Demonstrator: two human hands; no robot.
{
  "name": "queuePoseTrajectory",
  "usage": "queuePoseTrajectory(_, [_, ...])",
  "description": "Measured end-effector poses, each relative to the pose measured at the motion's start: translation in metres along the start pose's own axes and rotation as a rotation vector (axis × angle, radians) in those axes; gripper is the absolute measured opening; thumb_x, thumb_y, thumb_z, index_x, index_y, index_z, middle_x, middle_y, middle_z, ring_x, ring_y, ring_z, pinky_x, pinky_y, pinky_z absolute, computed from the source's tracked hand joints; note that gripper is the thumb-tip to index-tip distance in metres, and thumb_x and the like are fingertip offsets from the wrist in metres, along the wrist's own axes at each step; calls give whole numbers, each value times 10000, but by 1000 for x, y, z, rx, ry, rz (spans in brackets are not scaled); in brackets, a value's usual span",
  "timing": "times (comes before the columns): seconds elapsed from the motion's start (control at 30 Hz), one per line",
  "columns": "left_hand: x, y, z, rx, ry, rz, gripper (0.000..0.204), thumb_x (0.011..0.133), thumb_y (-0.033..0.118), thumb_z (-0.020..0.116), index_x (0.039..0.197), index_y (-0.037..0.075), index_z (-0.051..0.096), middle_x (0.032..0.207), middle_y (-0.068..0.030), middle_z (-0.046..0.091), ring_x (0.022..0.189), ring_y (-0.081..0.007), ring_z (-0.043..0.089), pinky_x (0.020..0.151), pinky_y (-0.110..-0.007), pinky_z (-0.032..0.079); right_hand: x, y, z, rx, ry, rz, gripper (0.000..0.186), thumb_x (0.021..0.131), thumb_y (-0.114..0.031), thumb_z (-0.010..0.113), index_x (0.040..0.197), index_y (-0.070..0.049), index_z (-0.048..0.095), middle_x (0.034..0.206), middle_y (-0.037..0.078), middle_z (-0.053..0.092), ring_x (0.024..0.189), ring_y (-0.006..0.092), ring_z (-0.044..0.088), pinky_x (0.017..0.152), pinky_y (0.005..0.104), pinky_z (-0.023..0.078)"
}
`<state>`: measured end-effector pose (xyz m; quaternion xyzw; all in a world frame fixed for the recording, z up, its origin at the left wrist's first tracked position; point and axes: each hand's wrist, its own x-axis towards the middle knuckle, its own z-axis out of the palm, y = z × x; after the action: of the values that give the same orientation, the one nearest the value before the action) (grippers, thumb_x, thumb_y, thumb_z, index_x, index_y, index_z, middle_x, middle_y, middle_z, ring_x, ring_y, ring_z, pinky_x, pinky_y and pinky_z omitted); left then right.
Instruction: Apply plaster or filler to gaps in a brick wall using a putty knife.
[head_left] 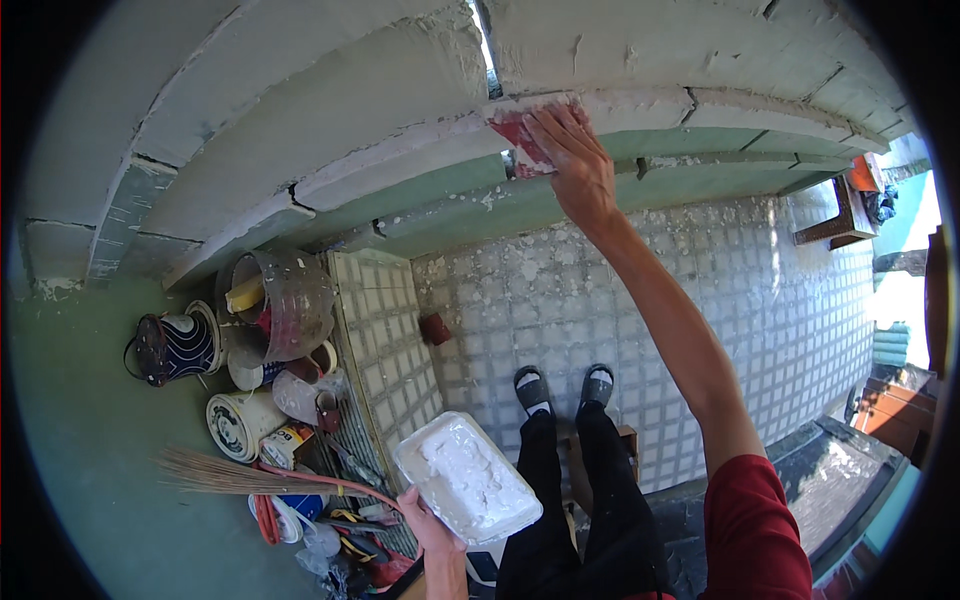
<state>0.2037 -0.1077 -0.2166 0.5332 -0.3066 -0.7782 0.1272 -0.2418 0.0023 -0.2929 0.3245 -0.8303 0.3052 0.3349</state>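
Note:
My left hand (434, 528) grips the near left edge of a shallow white rectangular tray (522, 518), low in the view. White putty (468, 472) lies spread unevenly inside it. Up at the wall, my right hand (575, 160) presses a flat red spreader (513, 134), smeared with white, against a pale coated ledge (405, 160). Its fingers lie along the back of the spreader, so the grip is partly hidden. Just above the spreader, a narrow gap (490, 55) in the wall lets light through.
Clustered at the left are a clear bucket (298, 305), a dark patterned pail (185, 345), a white tub (235, 425) and a twig broom (225, 475). My feet stand by a wooden stool (628, 440) on the spattered tiled floor (700, 330). A brown bench (845, 220) stands far right.

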Motion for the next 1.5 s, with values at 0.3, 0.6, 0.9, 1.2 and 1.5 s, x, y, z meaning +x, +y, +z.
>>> queuePoseTrajectory(0.3, [-5, 3, 15, -30, 9, -46, 621, 858, 435, 414, 1299, 3, 475, 1219, -128, 586, 1067, -283, 598, 918, -384, 478, 30, 28, 1, -172, 131, -79, 487, 721, 51, 561, 1180, -86, 652, 1278, 64, 599, 1264, 308, 493, 1102, 465, 343])
queuePoseTrajectory(0.6, [-8, 5, -1, -37, -4, -28, 596, 867, 423, 404, 1283, 6, 492, 1201, -121, 596, 1063, -276, 598, 916, -393, 477, 45, 3, -33, -52, 161, -83, 493, 717, 52, 545, 1181, -81, 645, 1265, 72, 603, 1258, 308, 493, 1090, 467, 359])
queuePoseTrajectory(0.9, [-6, 1, -6, -32, -47, -7, 610, 864, 429, 406, 1292, 2, 482, 1208, -133, 591, 1068, -285, 598, 928, -393, 474, 1, 9, -15, -149, -67, 31, 539, 722, 108, 508, 1214, -77, 628, 1246, 97, 614, 1219, 322, 529, 1051, 424, 407])
queuePoseTrajectory(1.2, [-8, 7, -12, -38, -38, -13, 524, 878, 418, 443, 1235, 45, 534, 1156, -90, 622, 1034, -262, 617, 908, -392, 498, 43, -21, -5, 164, 406, 728, 676, 692, 168, 455, 1309, -85, 565, 1160, 178, 642, 920, 313, 691, 764, 330, 531])
queuePoseTrajectory(1.5, [-5, 18, -15, 47, -8, -3, 504, 888, 430, 430, 1197, 46, 539, 1127, -84, 623, 1005, -249, 621, 894, -378, 503, 37, -95, 48, 422, 380, 442, 727, 639, 201, 457, 1304, -73, 562, 1260, 198, 574, 1190, 334, 549, 1000, 402, 450])
